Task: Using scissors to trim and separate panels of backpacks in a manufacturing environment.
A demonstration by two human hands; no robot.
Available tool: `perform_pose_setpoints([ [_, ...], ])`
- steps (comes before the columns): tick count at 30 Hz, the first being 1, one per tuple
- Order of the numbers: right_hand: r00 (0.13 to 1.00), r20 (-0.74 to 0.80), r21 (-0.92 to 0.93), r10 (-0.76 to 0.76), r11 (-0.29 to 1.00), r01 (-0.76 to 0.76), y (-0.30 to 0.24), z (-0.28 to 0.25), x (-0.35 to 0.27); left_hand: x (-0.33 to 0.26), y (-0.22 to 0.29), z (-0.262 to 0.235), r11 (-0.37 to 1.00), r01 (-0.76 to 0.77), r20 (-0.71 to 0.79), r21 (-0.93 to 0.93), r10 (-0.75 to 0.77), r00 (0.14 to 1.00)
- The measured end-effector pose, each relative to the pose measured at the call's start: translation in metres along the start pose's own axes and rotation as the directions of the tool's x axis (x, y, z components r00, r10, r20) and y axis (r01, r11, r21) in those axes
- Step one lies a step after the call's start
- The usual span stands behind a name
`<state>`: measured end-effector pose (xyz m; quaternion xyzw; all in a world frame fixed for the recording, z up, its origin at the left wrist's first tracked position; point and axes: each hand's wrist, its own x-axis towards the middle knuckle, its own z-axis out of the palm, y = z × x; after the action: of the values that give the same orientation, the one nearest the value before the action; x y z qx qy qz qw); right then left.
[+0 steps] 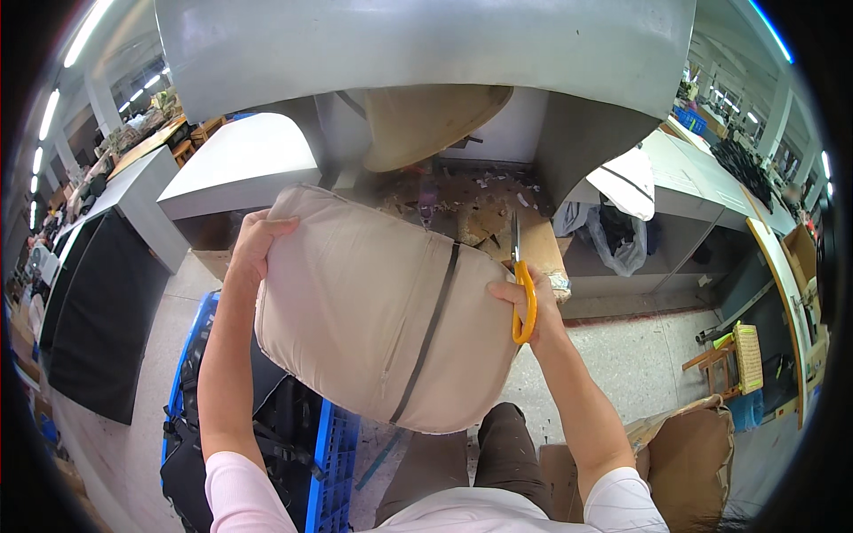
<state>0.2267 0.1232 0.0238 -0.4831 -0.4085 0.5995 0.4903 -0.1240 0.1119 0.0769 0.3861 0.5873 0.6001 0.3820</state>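
Note:
A beige padded fabric panel (pixel 346 293) with rounded corners is held up in front of me, tilted with its left end higher. One narrow black strip (pixel 427 342) crosses it from the upper edge to the lower. My left hand (pixel 255 244) is closed on the panel's upper left edge, thumb on the face towards me. At the right edge, my right hand (pixel 540 311) pinches the panel with the thumb and also holds scissors (pixel 522 332) with yellow handles. Their metal blades point up and away, beyond the panel's edge. Fingers behind the panel are hidden.
Ahead stands a grey metal machine housing (pixel 426 49) with a littered recess below. White worktables (pixel 244 160) flank it; a similar beige piece (pixel 625 182) lies on the right one. A blue crate (pixel 333 471) of black bags is at lower left, an open cardboard box (pixel 684 453) lower right, a stool (pixel 730 360) beyond.

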Motion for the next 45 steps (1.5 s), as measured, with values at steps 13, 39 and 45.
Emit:
perform_pose_setpoints([
  [13,0.998,0.053,-0.005,0.025,1.0,-0.025,0.003,0.002,-0.002,-0.004,0.001,-0.01,1.0,0.007,-0.011,0.019,-0.007,1.0],
  [39,0.939,0.301,-0.455,0.164,0.891,-0.01,0.107,-0.028,-0.143,-0.355,-0.162,0.132,0.454,-0.844,0.542,0.284,0.65,0.532],
  [45,0.885,0.323,-0.649,0.336,0.759,-0.051,0.092,-0.055,-0.126,-0.36,-0.145,0.139,0.724,-0.6,0.826,0.339,0.076,0.558],
])
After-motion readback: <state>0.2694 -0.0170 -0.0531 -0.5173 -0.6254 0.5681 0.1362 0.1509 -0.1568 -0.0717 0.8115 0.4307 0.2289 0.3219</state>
